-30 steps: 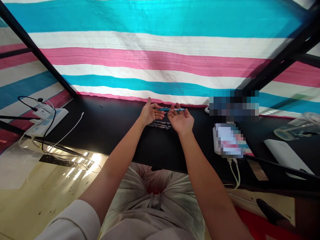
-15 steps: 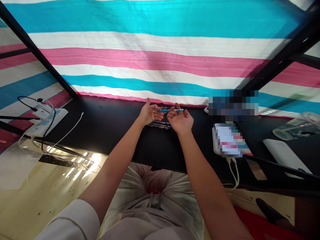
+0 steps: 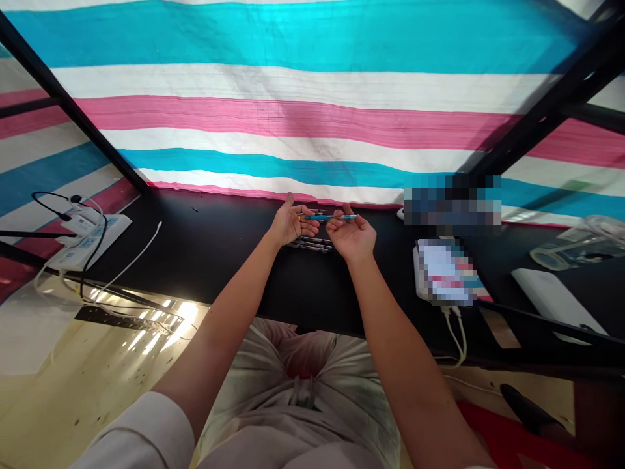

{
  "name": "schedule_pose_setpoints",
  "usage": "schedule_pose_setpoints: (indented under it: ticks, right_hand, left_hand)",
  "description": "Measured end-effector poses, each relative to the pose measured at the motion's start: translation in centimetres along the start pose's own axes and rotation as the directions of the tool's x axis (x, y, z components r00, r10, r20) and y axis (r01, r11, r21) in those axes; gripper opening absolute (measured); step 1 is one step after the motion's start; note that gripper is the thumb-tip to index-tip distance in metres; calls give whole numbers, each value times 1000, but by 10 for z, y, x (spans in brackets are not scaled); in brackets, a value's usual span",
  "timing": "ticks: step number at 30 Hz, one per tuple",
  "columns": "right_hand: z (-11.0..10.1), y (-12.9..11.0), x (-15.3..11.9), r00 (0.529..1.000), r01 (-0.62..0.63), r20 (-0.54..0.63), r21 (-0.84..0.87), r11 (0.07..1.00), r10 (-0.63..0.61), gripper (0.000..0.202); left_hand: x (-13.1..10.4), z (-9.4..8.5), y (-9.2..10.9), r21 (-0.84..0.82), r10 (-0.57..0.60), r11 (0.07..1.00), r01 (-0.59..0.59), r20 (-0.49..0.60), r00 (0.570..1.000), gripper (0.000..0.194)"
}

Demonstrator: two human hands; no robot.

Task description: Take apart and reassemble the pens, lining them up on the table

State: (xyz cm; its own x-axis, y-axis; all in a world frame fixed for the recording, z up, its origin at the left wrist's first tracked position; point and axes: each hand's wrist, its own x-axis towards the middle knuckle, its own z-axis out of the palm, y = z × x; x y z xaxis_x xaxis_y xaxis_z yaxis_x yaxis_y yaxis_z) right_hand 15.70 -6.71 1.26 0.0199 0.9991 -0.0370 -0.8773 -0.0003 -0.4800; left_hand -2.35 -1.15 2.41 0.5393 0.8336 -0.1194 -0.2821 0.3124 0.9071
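A slim blue pen (image 3: 324, 217) is held level between my two hands, over the black table (image 3: 224, 260). My left hand (image 3: 289, 223), palm turned inward, has its fingers closed around the pen's left part. At the pen's right part, my right hand (image 3: 357, 237) pinches it between curled fingers, palm up. Beneath and between the hands lies a row of several dark, slender pens (image 3: 312, 244), partly covered by my fingers. Their fine details are too small to make out.
A white power strip (image 3: 105, 240) with plugs and a white cable (image 3: 134, 257) lies on the left. To the right are a pixelated phone (image 3: 445, 270), a white box-like device (image 3: 556, 299) and a clear plastic container (image 3: 566, 251). Striped cloth (image 3: 293, 117) hangs behind the table.
Both hands keep nearly the same grip on the blue pen. My right hand and the pen's right end have shifted very slightly left; the whole view moved a little.
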Motion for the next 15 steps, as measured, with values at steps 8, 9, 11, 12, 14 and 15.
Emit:
schedule_pose_setpoints:
  ticks: [8, 9, 11, 12, 14, 15]
  right_hand:
    - [5, -1, -3, 1000, -18, -21, 73, 997, 19, 38]
    - [5, -1, -3, 999, -23, -29, 78, 997, 25, 39]
    - [6, -2, -4, 999, -33, -37, 88, 996, 37, 41]
    - [6, -2, -4, 999, -36, -36, 90, 995, 39, 41]
    - [6, -2, -5, 999, -34, -30, 84, 996, 36, 41]
    - [6, -2, -5, 999, -32, -27, 79, 996, 34, 40]
  left_hand:
    - [0, 1, 0, -11, -4, 1000, 5, 15, 1000, 83]
    - [-1, 1, 0, -15, -2, 1000, 2, 21, 1000, 83]
    - [-1, 1, 1, -25, 3, 1000, -2, 31, 1000, 83]
    - [-1, 1, 1, -30, 5, 1000, -4, 34, 999, 83]
    - [-1, 1, 1, -37, 4, 999, -3, 35, 999, 83]
    - [-1, 1, 1, -39, 1, 999, 0, 33, 999, 83]
